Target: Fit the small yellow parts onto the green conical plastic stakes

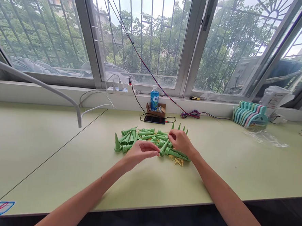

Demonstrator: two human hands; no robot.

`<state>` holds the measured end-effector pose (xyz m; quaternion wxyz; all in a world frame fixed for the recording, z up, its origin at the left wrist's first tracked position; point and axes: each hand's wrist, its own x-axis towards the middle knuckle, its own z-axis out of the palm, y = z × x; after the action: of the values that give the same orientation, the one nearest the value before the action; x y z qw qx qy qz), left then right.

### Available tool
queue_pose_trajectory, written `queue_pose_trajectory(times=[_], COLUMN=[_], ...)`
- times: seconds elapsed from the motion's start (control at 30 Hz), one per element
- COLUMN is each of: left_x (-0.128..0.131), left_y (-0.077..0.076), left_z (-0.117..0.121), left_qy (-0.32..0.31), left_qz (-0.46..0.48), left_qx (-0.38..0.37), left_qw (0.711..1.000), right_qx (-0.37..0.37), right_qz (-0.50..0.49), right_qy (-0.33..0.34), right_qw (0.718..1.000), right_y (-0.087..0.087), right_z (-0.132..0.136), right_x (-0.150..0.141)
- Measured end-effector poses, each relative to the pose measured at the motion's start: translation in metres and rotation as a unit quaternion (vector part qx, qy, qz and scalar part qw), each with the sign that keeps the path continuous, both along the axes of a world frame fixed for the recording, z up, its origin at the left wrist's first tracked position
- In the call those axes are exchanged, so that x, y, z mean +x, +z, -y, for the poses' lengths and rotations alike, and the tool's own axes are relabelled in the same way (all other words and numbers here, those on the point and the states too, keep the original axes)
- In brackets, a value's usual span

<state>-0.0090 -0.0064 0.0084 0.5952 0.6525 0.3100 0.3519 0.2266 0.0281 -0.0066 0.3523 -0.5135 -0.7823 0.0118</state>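
Observation:
My left hand (143, 151) reaches over the front of a heap of green plastic cone-shaped spikes (146, 137). Its thumb and fingertips come together beside the wide end of one green spike (163, 149); whatever small thing they pinch cannot be made out. My right hand (180, 140) is closed, its fingers curled at the narrow end of that same spike, which slants between both hands. Several small yellow T-shaped plastic pieces (178, 161) lie by the heap, below my right wrist. Behind my right hand, several green spikes (180, 125) stand point up, partly hidden.
Behind the heap lie a phone (154, 120) with a cable and a small cardboard box (160, 110) with a blue bottle (154, 99). Coiled wire (190, 114) and pastel hangers (250, 115) are farther right. A white curved tube (52, 90) crosses the left side. Part of another person's hand shows far right.

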Motion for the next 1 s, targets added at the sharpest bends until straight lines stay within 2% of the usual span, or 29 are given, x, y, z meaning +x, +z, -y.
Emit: queue_pose_trajectory(times=[0.07,0.17,0.27,0.43,0.53,0.73,1.0], left_x=[0.002,0.005,0.006,0.003,0.002,0.001,0.001], left_y=[0.0,0.001,0.002,0.003,0.002,0.002,0.003], left_z=[0.003,0.004,0.002,-0.003,-0.005,-0.004,-0.004], left_qy=[0.017,0.023,0.044,0.096,0.104,0.112,0.128], left_qz=[-0.032,-0.016,0.03,0.081,0.098,0.093,0.08], left_qx=[0.031,0.037,-0.001,-0.105,-0.131,-0.136,-0.12], left_qw=[0.999,0.999,0.999,0.986,0.981,0.98,0.981], right_qx=[-0.001,0.004,0.007,-0.005,-0.017,-0.05,-0.064], right_qz=[-0.002,0.003,-0.002,-0.019,-0.008,0.058,0.094], right_qy=[0.006,0.022,0.047,0.111,0.154,0.21,0.23], right_qw=[1.0,1.0,0.999,0.994,0.988,0.975,0.967], right_y=[0.001,0.001,0.001,0.002,0.002,0.002,-0.001], right_z=[0.0,0.0,0.002,0.01,0.016,0.02,0.018], right_x=[0.001,0.0,-0.004,-0.015,-0.022,-0.025,-0.024])
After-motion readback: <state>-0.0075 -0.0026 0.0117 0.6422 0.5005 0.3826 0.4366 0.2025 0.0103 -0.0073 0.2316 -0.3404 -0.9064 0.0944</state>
